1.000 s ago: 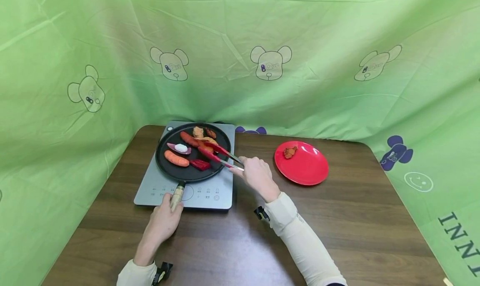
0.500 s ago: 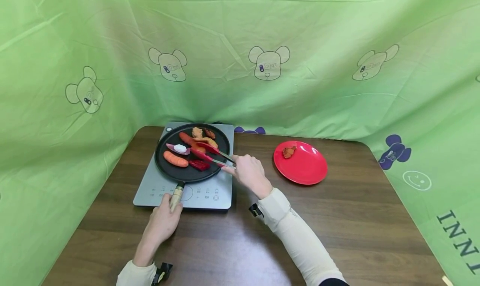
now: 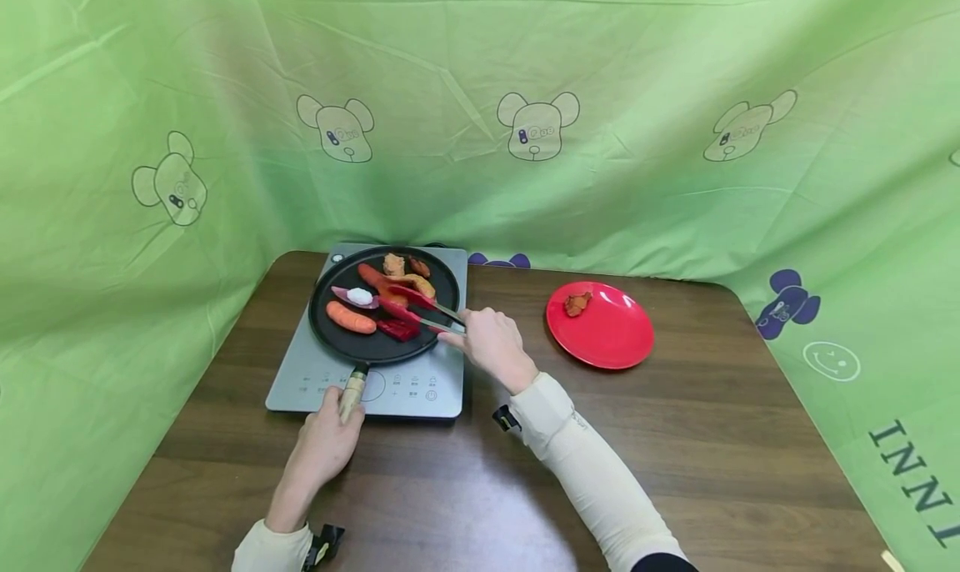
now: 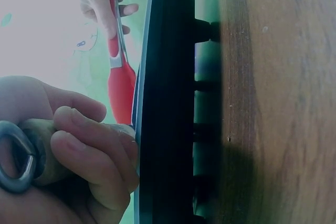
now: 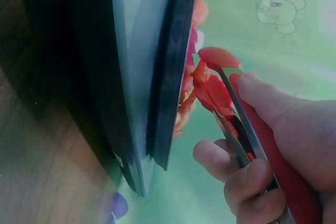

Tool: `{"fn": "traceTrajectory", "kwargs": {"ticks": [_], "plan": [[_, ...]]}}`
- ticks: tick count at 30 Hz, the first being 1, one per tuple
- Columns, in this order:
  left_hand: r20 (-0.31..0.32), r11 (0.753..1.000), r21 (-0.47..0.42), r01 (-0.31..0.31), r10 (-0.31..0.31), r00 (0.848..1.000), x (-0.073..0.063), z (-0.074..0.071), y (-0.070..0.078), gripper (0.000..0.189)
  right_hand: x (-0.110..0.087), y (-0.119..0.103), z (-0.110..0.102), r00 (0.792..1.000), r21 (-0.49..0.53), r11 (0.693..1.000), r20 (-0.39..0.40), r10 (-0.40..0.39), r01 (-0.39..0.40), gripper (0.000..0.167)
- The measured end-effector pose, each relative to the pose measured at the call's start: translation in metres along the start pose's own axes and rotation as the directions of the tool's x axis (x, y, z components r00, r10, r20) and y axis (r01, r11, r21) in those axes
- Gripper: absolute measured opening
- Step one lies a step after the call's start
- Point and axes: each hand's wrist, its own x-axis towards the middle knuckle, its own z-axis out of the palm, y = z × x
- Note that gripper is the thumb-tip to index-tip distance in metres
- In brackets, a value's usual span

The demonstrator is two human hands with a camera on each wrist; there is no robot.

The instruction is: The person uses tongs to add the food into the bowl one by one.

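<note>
My left hand (image 3: 327, 439) grips the pale wooden handle (image 3: 352, 393) of a black frying pan (image 3: 322, 305). In my right hand (image 3: 493, 347) are metal tongs with red tips (image 3: 402, 312), reaching over the pan. Their tips lie spread around the right end of a reddish sausage (image 3: 371, 275); an orange-red piece (image 5: 201, 73) shows between them in the right wrist view, and I cannot tell whether it is clamped. Around it lie an orange, scored sausage-shaped piece (image 3: 351, 318), a purple slice with white topping (image 3: 358, 298), a dark red piece (image 3: 398, 330) and a yellow-brown curved piece (image 3: 417, 284).
Beneath the pan is a grey induction cooker (image 3: 300, 384) on a brown wooden table (image 3: 675, 439). To the right, a red plate (image 3: 609, 343) carries one browned chunk (image 3: 577, 304). A green curtain (image 3: 450, 47) hangs behind. A tan chunk (image 3: 393, 264) sits at the pan's far side.
My right hand has moved left with the tongs, bringing their tips farther over the pan to the sausage's end. The left hand stays on the handle.
</note>
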Motion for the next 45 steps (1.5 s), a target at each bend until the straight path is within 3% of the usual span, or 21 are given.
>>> {"fn": "traceTrajectory", "kwargs": {"ticks": [19, 45], "plan": [[0.009, 1.0, -0.006, 0.011, -0.011, 1.0, -0.0011, -0.0022, 0.0025, 0.037, 0.0082, -0.0025, 0.0039, 0.999, -0.023, 0.999, 0.012, 0.031, -0.031, 0.039], [-0.023, 1.0, 0.016, -0.016, 0.016, 1.0, -0.0007, -0.001, 0.001, 0.034, 0.0044, -0.0027, 0.0017, 1.0, -0.037, 0.999, 0.013, 0.027, -0.027, 0.042]]}}
